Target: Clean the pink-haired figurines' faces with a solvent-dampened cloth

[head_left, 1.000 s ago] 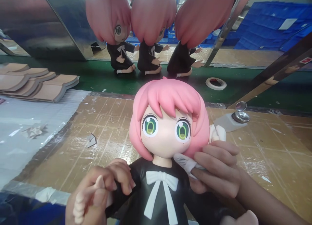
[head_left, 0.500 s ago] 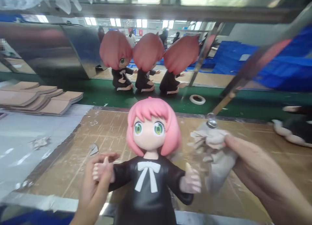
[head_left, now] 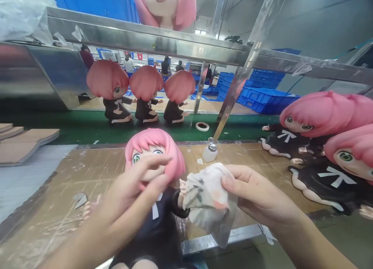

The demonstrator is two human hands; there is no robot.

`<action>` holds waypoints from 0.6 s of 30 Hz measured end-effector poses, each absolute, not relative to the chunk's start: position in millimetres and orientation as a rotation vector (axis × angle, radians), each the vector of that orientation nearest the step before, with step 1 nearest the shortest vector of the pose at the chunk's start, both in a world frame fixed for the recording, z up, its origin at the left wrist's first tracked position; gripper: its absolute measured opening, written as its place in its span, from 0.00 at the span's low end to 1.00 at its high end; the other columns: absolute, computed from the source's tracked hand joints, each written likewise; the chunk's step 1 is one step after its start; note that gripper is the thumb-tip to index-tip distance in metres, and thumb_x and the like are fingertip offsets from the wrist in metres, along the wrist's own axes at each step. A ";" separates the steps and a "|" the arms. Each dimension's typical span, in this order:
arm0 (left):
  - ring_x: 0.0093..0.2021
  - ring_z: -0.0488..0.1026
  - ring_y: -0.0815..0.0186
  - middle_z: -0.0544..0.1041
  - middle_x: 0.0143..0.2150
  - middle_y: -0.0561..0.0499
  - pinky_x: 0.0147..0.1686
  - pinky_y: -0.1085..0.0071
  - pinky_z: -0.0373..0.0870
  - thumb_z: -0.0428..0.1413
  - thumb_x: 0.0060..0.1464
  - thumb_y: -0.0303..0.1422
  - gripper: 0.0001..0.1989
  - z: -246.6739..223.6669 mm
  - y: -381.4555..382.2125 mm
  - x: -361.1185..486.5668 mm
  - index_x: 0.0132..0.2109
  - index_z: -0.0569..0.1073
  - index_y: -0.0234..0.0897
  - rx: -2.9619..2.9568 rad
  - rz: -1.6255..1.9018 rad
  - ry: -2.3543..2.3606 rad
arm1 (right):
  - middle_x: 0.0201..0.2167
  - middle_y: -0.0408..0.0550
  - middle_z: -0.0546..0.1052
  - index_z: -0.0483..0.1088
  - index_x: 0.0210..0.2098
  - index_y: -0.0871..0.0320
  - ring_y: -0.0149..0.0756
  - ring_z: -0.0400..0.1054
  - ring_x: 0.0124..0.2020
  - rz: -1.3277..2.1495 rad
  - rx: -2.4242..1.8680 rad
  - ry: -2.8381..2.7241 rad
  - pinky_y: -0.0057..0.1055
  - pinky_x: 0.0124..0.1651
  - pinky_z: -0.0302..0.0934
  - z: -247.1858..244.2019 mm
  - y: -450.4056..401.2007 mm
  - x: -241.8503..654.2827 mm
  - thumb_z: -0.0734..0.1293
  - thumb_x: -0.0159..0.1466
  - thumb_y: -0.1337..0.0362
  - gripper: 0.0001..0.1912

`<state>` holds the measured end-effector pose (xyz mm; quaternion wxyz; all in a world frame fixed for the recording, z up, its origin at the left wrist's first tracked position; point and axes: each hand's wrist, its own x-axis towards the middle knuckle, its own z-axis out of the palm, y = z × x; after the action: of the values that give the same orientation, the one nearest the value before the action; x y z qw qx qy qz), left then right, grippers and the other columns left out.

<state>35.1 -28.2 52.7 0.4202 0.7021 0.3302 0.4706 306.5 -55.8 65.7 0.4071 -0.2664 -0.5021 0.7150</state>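
A pink-haired doll figure in a black dress with a white bow sits in front of me at the table's near edge. Across its face passes my left hand, somewhat blurred, its thumb and fingers apart with nothing between them. My right hand pinches a crumpled white cloth marked with dark and orange stains. The cloth hangs beside the figure's raised hand; whether the two touch, I cannot tell. Just behind the cloth stands a small white bottle with a metal flip top.
Three similar figures kneel on the green surface at the back. More figures crowd the right side. A tape roll, a small blade-like piece and stacked cardboard pieces lie around. Metal posts rise behind the table.
My left hand has let go of the figure's hand and moved up before its face. The cloth has come closer to the figure's other hand. The view has turned rightward and up.
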 end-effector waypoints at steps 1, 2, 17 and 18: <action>0.44 0.79 0.57 0.81 0.47 0.45 0.35 0.75 0.74 0.60 0.60 0.42 0.18 67.3 -26.5 53.2 0.54 0.78 0.38 1.806 1.027 0.808 | 0.34 0.48 0.78 0.78 0.42 0.61 0.26 0.72 0.34 1.777 -0.667 -1.299 0.18 0.38 0.65 70.2 -57.2 305.6 0.70 0.69 0.57 0.12; 0.38 0.78 0.58 0.80 0.40 0.45 0.30 0.74 0.73 0.59 0.59 0.48 0.20 78.6 -24.2 68.5 0.49 0.79 0.38 1.746 0.887 0.739 | 0.34 0.49 0.78 0.79 0.43 0.61 0.27 0.73 0.34 1.745 -0.669 -1.329 0.20 0.39 0.66 74.1 -58.5 305.0 0.70 0.69 0.57 0.13; 0.24 0.70 0.71 0.74 0.26 0.55 0.24 0.79 0.70 0.64 0.55 0.49 0.19 78.1 -16.6 107.8 0.35 0.71 0.38 1.223 1.019 0.697 | 0.36 0.53 0.79 0.78 0.48 0.63 0.29 0.72 0.34 1.838 -0.752 -0.929 0.23 0.40 0.65 51.4 -79.8 289.1 0.74 0.63 0.50 0.23; 0.24 0.70 0.72 0.73 0.25 0.56 0.24 0.80 0.70 0.64 0.55 0.49 0.19 77.9 -17.5 107.7 0.35 0.71 0.38 1.213 1.016 0.692 | 0.37 0.54 0.79 0.78 0.49 0.64 0.29 0.72 0.34 1.862 -0.724 -0.915 0.22 0.41 0.65 49.8 -80.9 287.0 0.75 0.62 0.51 0.24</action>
<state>107.7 -17.5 77.9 0.6499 0.5340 0.3044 0.4470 287.0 -80.9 49.8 0.4547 -0.2936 -0.3708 0.7547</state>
